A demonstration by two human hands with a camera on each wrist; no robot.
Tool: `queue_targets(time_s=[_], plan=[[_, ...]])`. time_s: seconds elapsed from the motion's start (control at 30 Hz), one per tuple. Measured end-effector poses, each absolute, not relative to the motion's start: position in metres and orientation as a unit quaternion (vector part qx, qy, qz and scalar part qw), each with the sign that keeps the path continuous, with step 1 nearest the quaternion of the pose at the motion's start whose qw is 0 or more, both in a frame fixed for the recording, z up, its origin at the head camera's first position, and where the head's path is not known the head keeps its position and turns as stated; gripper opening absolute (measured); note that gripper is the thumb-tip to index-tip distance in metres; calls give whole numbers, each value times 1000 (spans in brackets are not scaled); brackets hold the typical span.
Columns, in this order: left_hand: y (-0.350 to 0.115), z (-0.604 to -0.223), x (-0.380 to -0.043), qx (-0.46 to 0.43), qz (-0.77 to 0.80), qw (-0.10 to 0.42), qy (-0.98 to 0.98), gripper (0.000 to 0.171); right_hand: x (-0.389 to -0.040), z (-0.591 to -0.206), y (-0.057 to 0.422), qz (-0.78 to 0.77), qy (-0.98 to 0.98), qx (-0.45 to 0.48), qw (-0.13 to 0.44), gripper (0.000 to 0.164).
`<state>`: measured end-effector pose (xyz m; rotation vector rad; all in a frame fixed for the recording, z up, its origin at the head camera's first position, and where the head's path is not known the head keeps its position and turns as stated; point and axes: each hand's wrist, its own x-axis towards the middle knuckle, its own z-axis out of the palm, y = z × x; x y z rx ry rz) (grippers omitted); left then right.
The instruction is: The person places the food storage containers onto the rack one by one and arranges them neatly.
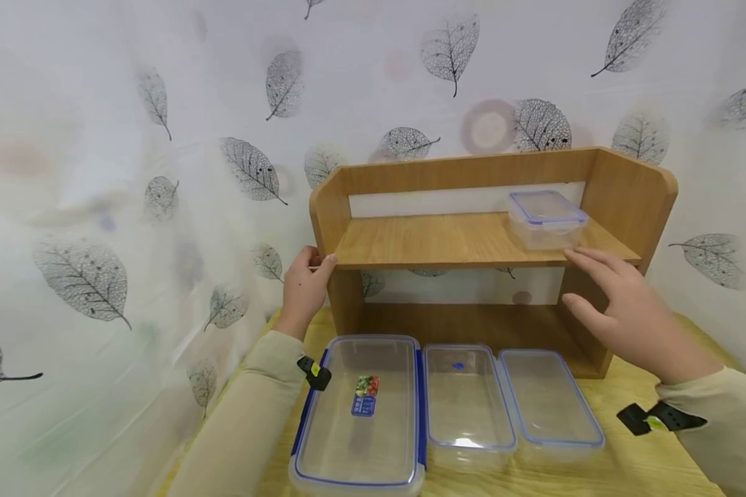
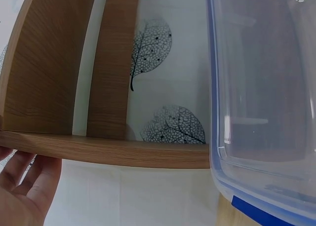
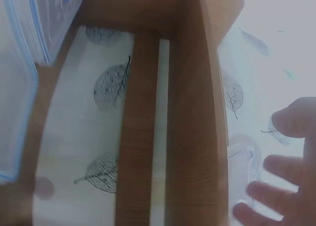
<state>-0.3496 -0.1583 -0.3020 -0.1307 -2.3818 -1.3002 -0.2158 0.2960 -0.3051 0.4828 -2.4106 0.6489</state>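
Observation:
A two-tier wooden shelf [image 1: 435, 238] stands against the wall. My left hand [image 1: 304, 286] rests at its left side panel, thumb by the front edge and fingers along the outer face; the left wrist view shows these fingers [image 2: 43, 184] against the wood. My right hand [image 1: 628, 314] is raised before the shelf's right part, its fingers spread and nothing held. Its fingertips are close to a small clear food container [image 1: 543, 231] with a blue-rimmed lid, which sits on the upper tier at the right. Whether they touch it I cannot tell.
In front of the shelf, a large lidded container [image 1: 385, 442] with blue clips and a label stands on the yellow wood-grain table [image 1: 665, 442]. Two narrower containers, a middle one [image 1: 469, 407] and a right one [image 1: 550, 397], stand beside it. Leaf-patterned sheeting [image 1: 211, 83] hangs behind and at left.

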Motion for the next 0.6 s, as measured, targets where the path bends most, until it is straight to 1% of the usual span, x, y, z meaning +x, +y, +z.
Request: queue_targets(time_s=[0.17, 0.3, 0.53, 0.6], plan=[[-159, -301, -350, -48, -467, 219, -856, 35, -201, -322, 302, 274, -923, 156, 223, 64], [-159, -301, -350, -50, -472, 226, -851, 35, -196, -344, 310, 286, -930, 141, 183, 68], [-158, -303, -349, -50, -479, 217, -849, 36, -189, -392, 323, 305, -937, 110, 128, 67], [-158, -304, -349, -48, -478, 219, -849, 36, -188, -403, 326, 319, -937, 99, 104, 68]])
